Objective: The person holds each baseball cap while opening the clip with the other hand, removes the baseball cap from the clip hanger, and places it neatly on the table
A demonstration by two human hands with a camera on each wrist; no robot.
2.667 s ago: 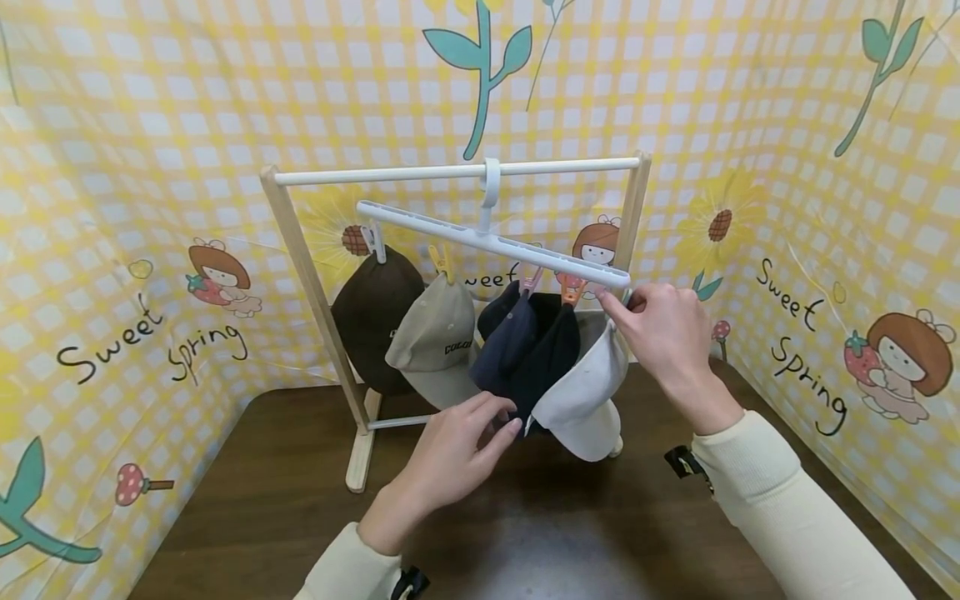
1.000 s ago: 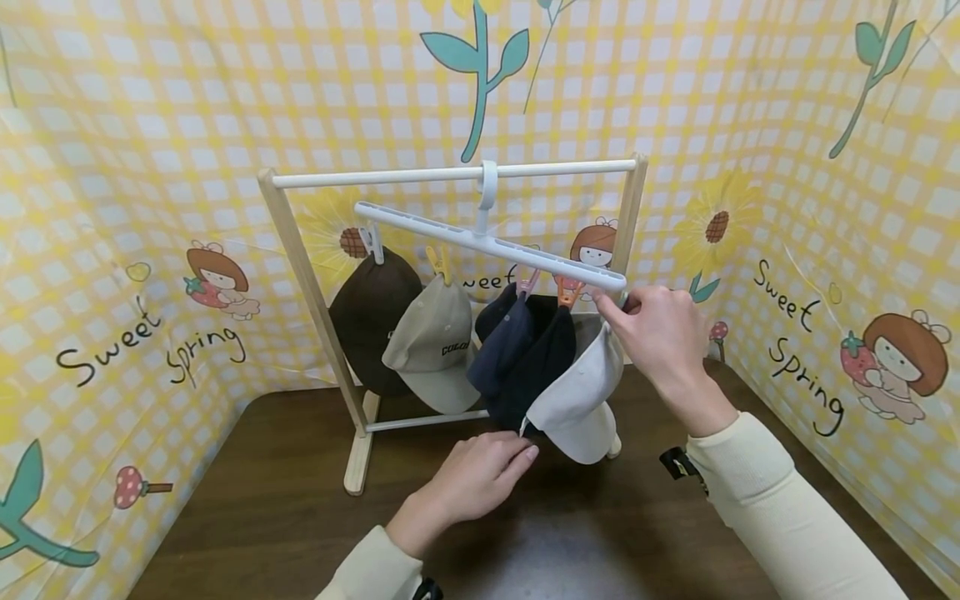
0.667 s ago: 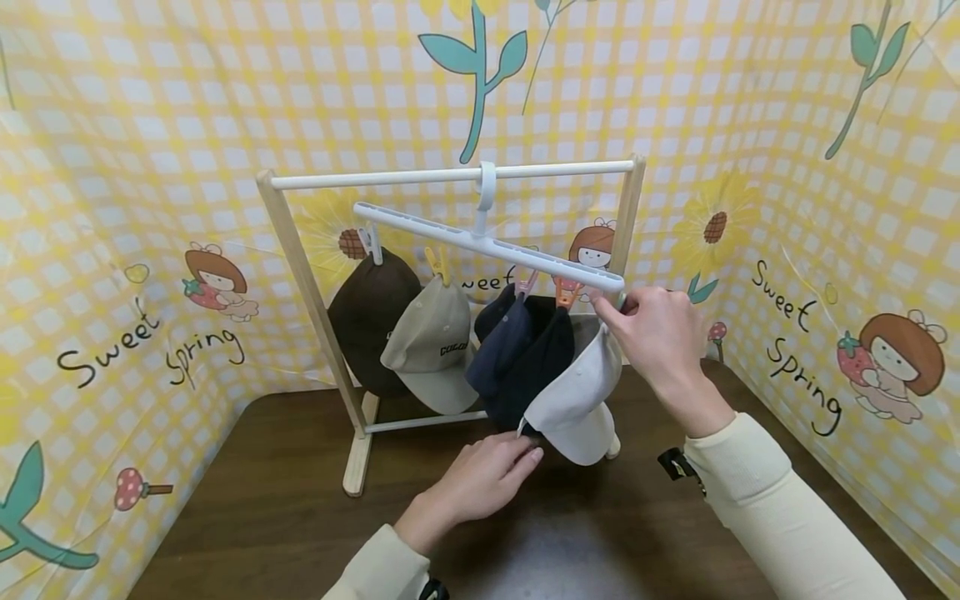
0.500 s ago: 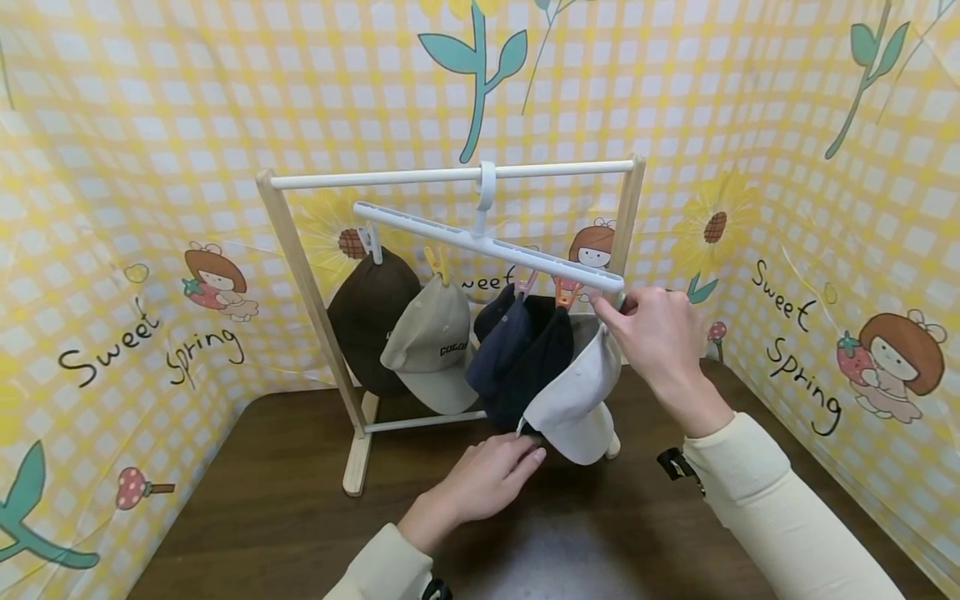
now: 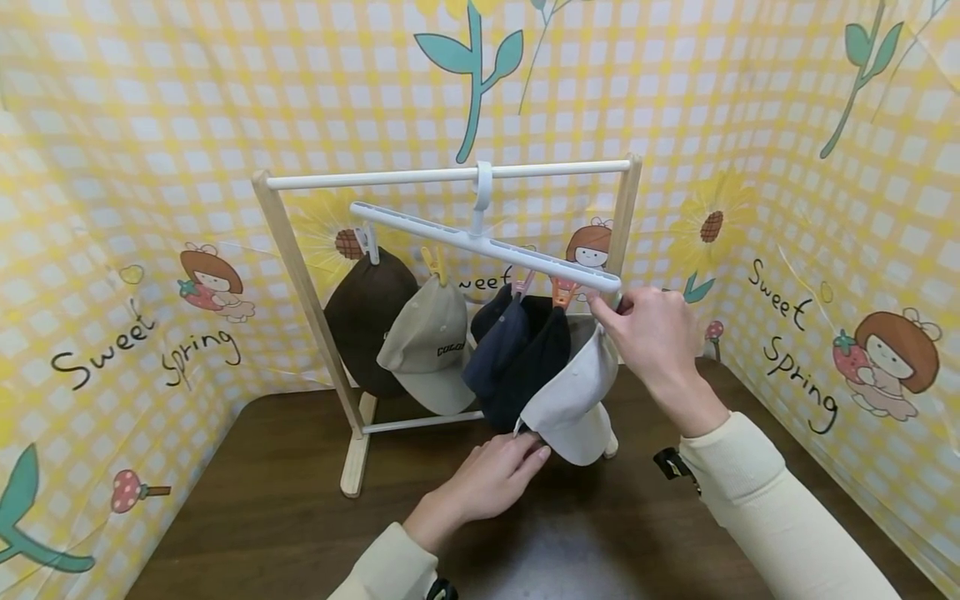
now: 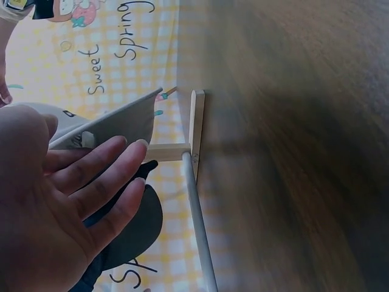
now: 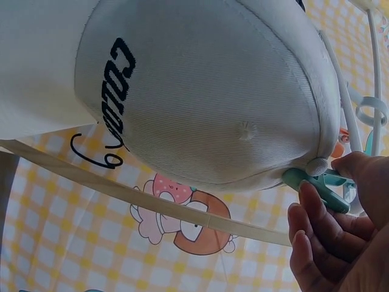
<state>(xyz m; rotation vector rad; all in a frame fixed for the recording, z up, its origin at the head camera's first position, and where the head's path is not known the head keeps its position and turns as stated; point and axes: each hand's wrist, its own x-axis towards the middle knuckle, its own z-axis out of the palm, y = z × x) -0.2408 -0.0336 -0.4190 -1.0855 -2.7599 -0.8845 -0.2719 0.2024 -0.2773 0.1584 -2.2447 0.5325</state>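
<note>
My right hand (image 5: 652,333) pinches a green clothespin (image 7: 322,190) at the top of a white cap (image 5: 573,383), just under the low right end of the white hanger (image 5: 480,240). Dark lettering shows on that cap's front in the right wrist view. At the cap's lower edge lies my left hand (image 5: 487,475), its fingers (image 6: 115,176) extended and partly covered by the cap in the head view. Along the hanger hang a black cap (image 5: 543,358), a navy cap (image 5: 498,350), a beige cap (image 5: 431,333) and a dark brown cap (image 5: 367,321), each from its own clothespin.
The hanger hooks over the white top rod (image 5: 375,178) of a small wooden-legged rack (image 5: 307,292) on a dark brown table (image 5: 270,500). A yellow checked cloth (image 5: 150,125) with printed figures surrounds the table.
My left hand has moved right and down from in front of the black cap to the white cap's lower edge. The right hand stays at the clothespin; the hanger keeps its tilt.
</note>
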